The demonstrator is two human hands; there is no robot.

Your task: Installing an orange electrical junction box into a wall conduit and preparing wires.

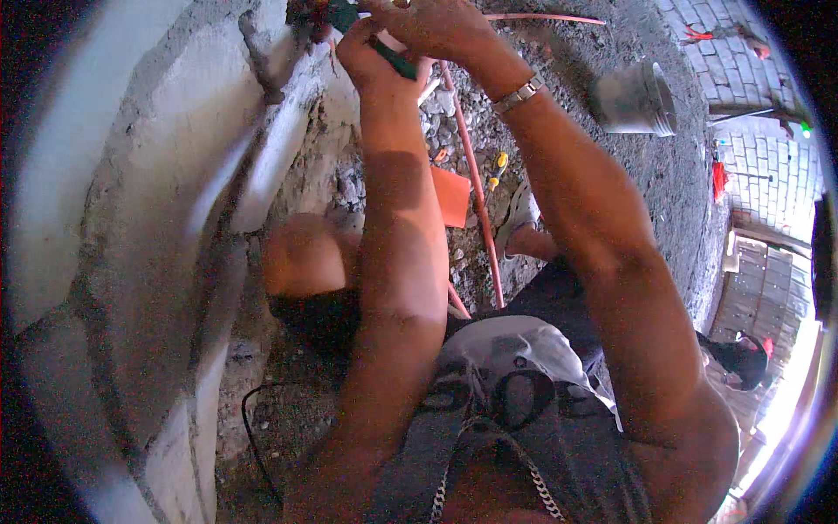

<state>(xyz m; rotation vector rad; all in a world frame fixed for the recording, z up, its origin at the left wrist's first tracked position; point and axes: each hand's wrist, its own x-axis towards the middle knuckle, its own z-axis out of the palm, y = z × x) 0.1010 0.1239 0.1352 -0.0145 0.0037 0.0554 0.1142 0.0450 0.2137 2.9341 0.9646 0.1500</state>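
Layout about the long pipe (pixel 477 188): wall (pixel 157 201), far left; held handle (pixel 401 64), left; sheet (pixel 451 197), immediately left; bucket (pixel 633 100), right.

Building site, by the look: patchy plastered wall (pixel 166 218) at nine o'clock; loose rubble (pixel 443 131) at twelve; grey bucket (pixel 628 98) and bare block wall (pixel 726 74) at two.

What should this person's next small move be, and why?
Probably steady the dark green object with the left hand before shifting the right hand. The left hand grips it, the right hand is close beside it, and its upper end lies near the rough wall, though the picture's top edge makes any contact there hard to judge.
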